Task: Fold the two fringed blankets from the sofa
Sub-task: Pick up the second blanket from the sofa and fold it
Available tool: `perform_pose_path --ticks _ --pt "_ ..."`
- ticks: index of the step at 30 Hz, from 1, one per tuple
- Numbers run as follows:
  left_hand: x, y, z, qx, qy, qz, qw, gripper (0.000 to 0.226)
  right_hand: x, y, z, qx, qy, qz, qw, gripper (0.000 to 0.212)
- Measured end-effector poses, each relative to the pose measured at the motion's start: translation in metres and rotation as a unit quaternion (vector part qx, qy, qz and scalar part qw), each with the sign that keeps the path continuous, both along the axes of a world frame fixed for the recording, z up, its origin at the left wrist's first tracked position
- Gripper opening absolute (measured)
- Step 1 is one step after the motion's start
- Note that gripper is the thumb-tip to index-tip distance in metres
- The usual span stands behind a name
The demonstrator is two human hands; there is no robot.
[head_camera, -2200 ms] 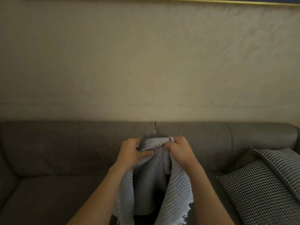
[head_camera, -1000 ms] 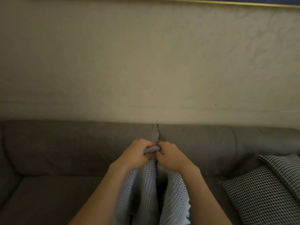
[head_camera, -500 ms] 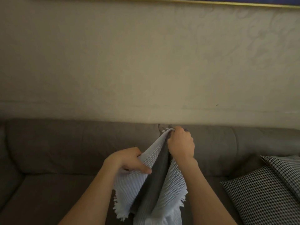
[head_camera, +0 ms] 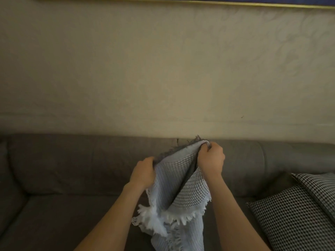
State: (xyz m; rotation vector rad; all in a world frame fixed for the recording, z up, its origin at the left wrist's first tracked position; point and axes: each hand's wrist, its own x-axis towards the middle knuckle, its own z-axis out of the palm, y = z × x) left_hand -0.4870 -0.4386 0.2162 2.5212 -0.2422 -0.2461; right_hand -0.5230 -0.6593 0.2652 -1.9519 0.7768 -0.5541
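I hold a pale grey waffle-weave fringed blanket (head_camera: 178, 185) up in front of the brown sofa (head_camera: 72, 169). My right hand (head_camera: 211, 158) pinches its top corner high near the sofa's backrest. Lower and to the left, my left hand (head_camera: 144, 172) grips the top edge. The cloth hangs in folded layers between them, white fringe dangling at the bottom and a dark fringe showing along the top edge. A second blanket is not in sight.
Two black-and-white houndstooth cushions (head_camera: 297, 211) lean at the sofa's right end. The sofa seat (head_camera: 54, 223) stretches to the left. A beige wall (head_camera: 163, 69) rises behind, with a gold picture-frame edge (head_camera: 181, 1) at the top.
My hands were bunched together on the blanket's top. Now they have drawn apart: the right rose and went right, the left slid down-left along the edge, spreading the cloth.
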Motion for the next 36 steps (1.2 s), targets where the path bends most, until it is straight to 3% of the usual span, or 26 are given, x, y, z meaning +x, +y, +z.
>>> perform_pose_path --ticks 3,5,7,8,10,11,12,15,20,21,23,25,28,29,31,34,36 --pt "-0.001 -0.01 0.011 -0.066 -0.022 0.032 0.997 0.021 0.002 -0.004 -0.003 0.015 0.033 0.03 0.999 0.036" --pt "0.0 -0.014 0.018 -0.126 0.017 0.037 0.991 0.021 0.005 -0.009 -0.004 0.008 0.058 0.074 0.996 0.037" --pt "0.001 -0.014 0.027 -0.171 0.07 0.027 0.982 0.033 0.005 -0.011 0.004 -0.006 0.11 0.139 0.984 0.02" --pt "0.002 -0.012 0.032 -0.169 0.105 0.008 0.98 0.038 0.004 -0.011 0.011 -0.007 0.142 0.167 0.976 0.021" --pt "0.007 -0.007 0.038 -0.152 0.156 -0.014 0.976 0.042 0.003 -0.013 0.018 -0.015 0.182 0.193 0.964 0.08" --pt "0.009 -0.005 0.039 -0.154 0.155 0.004 0.976 0.043 0.002 -0.014 0.019 -0.04 0.199 0.183 0.962 0.095" --pt "0.011 -0.003 0.039 -0.178 0.144 0.049 0.972 0.046 0.0 -0.014 0.018 -0.085 0.214 0.155 0.961 0.093" --pt "0.012 0.001 0.032 -0.244 0.104 0.237 0.934 0.065 -0.008 -0.014 0.013 -0.17 0.308 0.128 0.927 0.039" --pt "0.009 0.013 0.009 -0.284 0.201 0.256 0.902 0.083 -0.008 -0.012 0.013 -0.111 0.386 0.296 0.867 0.035" --pt "0.005 0.014 0.011 -0.287 0.227 0.241 0.899 0.084 -0.004 -0.013 0.013 -0.096 0.38 0.321 0.862 0.034" --pt "0.003 0.017 0.015 -0.269 0.276 0.186 0.904 0.083 0.005 -0.017 0.004 0.004 0.284 0.298 0.911 0.027" --pt "0.004 0.02 0.015 -0.25 0.289 0.157 0.91 0.08 0.009 -0.014 -0.005 0.134 0.125 0.178 0.967 0.031" --pt "0.008 0.018 0.01 -0.288 0.181 0.25 0.906 0.067 0.006 -0.012 -0.01 0.112 0.0 -0.016 0.994 0.046" --pt "0.011 0.017 0.008 -0.274 0.129 0.276 0.912 0.062 0.005 -0.011 -0.009 0.079 0.0 -0.018 0.997 0.045" --pt "0.011 0.013 0.007 -0.252 0.084 0.254 0.93 0.063 0.003 -0.006 -0.011 0.021 0.071 0.093 0.993 0.043" --pt "0.002 0.004 0.007 -0.246 0.115 0.147 0.951 0.05 0.004 0.003 -0.024 -0.057 0.178 0.269 0.945 0.042" --pt "-0.001 -0.002 0.004 -0.214 0.117 0.093 0.965 0.034 0.003 0.01 -0.033 -0.072 0.176 0.294 0.937 0.041"
